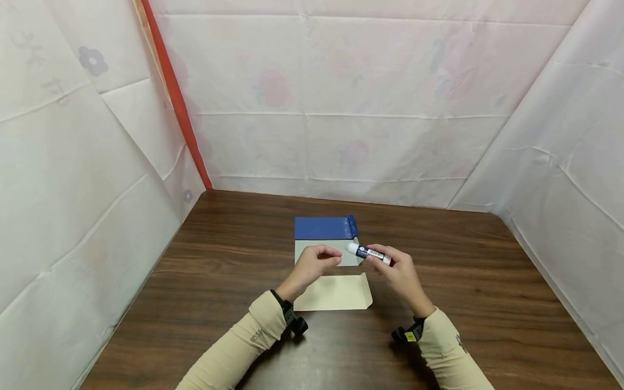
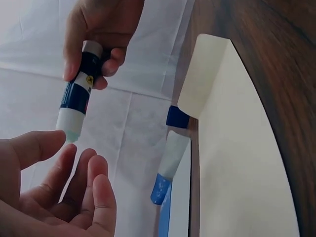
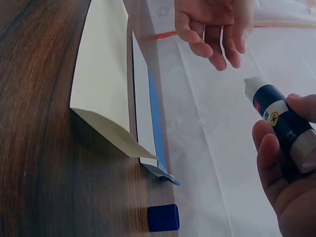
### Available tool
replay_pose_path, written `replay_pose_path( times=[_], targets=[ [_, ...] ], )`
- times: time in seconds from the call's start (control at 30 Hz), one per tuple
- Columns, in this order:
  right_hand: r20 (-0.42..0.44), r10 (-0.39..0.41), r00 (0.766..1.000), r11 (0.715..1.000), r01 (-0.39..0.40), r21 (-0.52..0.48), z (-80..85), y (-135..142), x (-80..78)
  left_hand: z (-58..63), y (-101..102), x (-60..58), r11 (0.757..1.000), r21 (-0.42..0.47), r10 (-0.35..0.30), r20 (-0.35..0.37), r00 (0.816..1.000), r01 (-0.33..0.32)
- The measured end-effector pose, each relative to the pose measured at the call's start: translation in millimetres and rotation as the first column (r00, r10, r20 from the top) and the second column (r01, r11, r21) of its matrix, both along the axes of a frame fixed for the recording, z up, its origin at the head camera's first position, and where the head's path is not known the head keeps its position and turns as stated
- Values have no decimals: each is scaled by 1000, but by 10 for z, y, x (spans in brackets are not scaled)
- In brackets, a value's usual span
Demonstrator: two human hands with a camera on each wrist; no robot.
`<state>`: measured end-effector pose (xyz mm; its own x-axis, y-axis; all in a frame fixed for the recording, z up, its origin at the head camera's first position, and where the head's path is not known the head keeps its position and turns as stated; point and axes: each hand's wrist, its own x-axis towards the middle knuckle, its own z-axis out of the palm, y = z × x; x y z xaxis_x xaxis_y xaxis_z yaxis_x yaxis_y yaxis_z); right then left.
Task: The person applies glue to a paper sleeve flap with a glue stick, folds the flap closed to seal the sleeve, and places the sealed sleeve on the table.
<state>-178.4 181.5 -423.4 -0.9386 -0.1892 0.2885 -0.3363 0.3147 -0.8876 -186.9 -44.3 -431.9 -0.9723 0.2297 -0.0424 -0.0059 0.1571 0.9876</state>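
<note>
The right hand (image 1: 402, 276) holds a glue stick (image 1: 366, 252) above the tabletop (image 1: 195, 260), its fingers pinching the dark, labelled barrel, so that the bare whitish tip points left. The left hand (image 1: 308, 271) is just beside that tip, its fingers loosely bent and holding nothing (the right wrist view shows a small gap between them and the glue). Below the hands, a cream paper piece (image 1: 336, 292) lies nearest, a folded flap rising at its right end. On its far side is a pale grey paper piece (image 1: 348, 260), partly hidden by the left hand, and along that one's far edge is a blue paper piece (image 1: 319, 228) with whitish flecks near its right end; whether these two are joined cannot be told. A dark blue cap (image 3: 163, 217) stands on the tabletop to the right of the papers, and a pale printed curtain (image 1: 365, 70) hangs at the far side
</note>
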Motion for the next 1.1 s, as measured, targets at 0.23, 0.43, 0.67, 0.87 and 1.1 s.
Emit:
replay_pose_path(
  times=[0.23, 0.43, 0.67, 0.87, 1.1],
  targets=[
    [12, -9, 1000, 1000, 9, 24, 121, -18, 63, -27, -39, -5, 997, -76, -30, -20, 999, 29],
    [17, -14, 1000, 998, 13, 61, 7, 30, 0, -37, -68, -3, 983, -176, -55, -40, 998, 47],
    [45, -33, 998, 991, 26, 131, 17, 32, -8, -52, -87, -6, 958, -280, -82, -76, 994, 58],
    [62, -46, 997, 980, 33, 199, 13, 29, -6, -83, -84, -8, 923, -379, -116, -97, 988, 71],
    [62, -37, 997, 972, 21, 232, -40, 49, -31, -86, -83, 22, 883, -454, -170, -73, 983, 119]
  ],
)
